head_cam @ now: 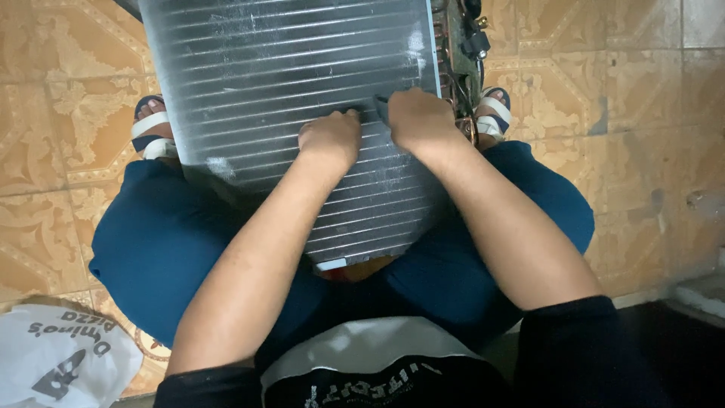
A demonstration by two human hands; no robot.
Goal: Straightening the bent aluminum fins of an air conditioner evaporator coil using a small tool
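Observation:
A large grey finned coil panel with fine metal fins and horizontal tubes leans between my knees, its lower edge over my lap. My left hand rests in a fist on the fins near the panel's middle. My right hand is closed around a small dark tool whose tip touches the fins just right of the left hand. Copper tube bends and wiring run down the panel's right edge.
I sit with blue trousers and sandalled feet on a patterned tan tile floor. A white plastic bag lies at the lower left. A dark mat edge is at the lower right.

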